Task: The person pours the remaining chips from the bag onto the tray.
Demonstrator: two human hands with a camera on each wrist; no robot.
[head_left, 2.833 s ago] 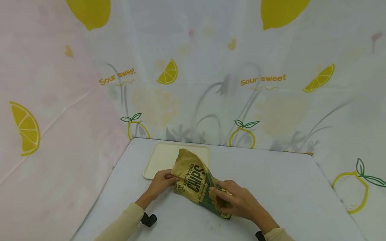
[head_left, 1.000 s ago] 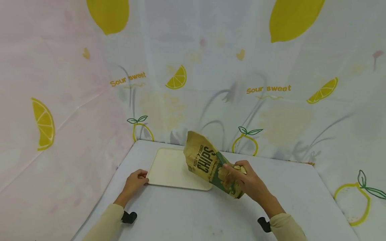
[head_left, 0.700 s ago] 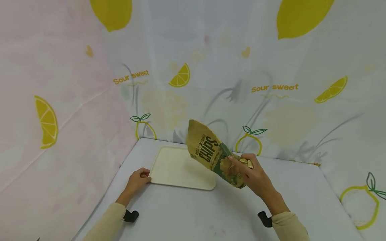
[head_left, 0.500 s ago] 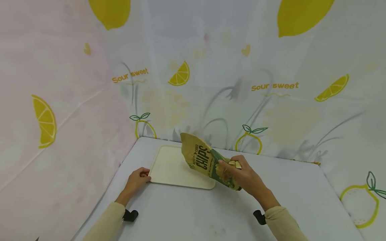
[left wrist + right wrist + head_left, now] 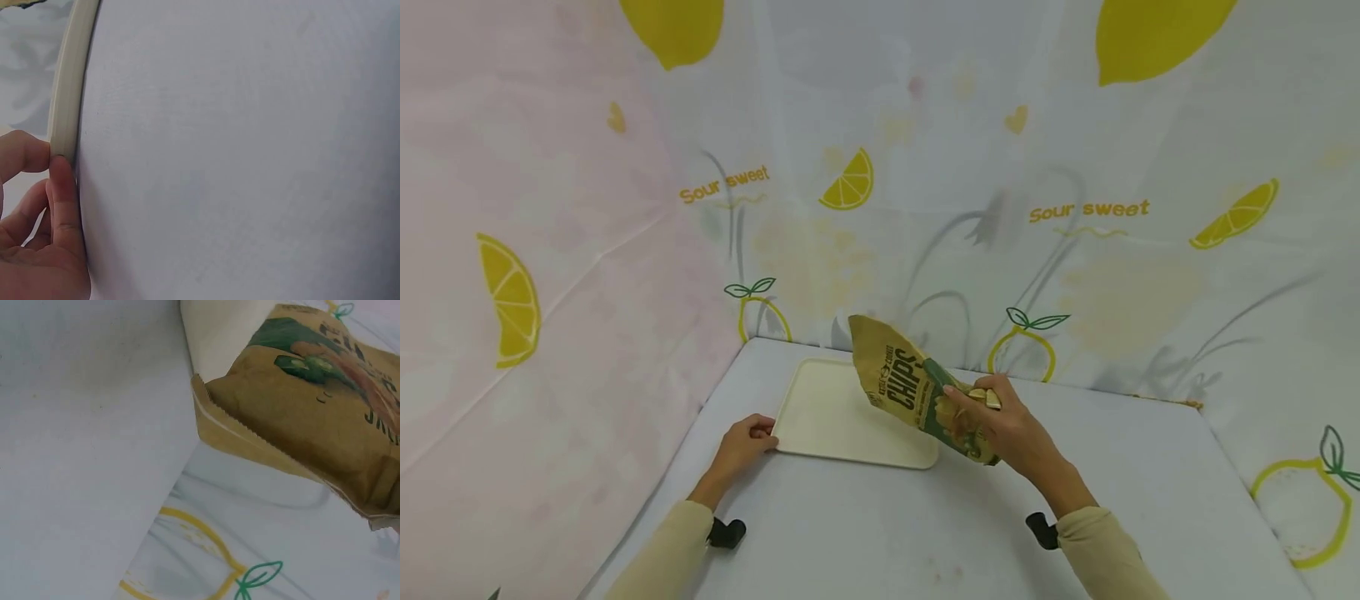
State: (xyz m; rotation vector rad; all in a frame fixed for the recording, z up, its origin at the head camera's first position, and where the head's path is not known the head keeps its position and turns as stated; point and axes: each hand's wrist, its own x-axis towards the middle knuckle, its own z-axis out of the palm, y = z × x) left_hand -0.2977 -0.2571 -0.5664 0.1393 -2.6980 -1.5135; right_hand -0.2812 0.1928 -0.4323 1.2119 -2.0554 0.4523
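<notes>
My left hand pinches the near left corner of a cream rectangular tray between thumb and fingers. In the left wrist view the fingertips meet at the end of the tray's rim. Above the tray's right part, my right hand grips a brown and green bag of chips by its lower end. The bag is tilted, its upper end pointing up and left over the tray. The right wrist view shows the bag's crimped bottom seam; the hand itself is essentially out of that view.
A white table lies beneath, bounded by a pink cloth wall at left and a lemon-print backdrop behind. A black wrist mount sits on each forearm, left mount and right mount.
My left hand has left the bag and taken the tray's corner, and the tray has come nearer. The right hand has lifted the bag, raised and lowered it, and now lifts it slightly again.
</notes>
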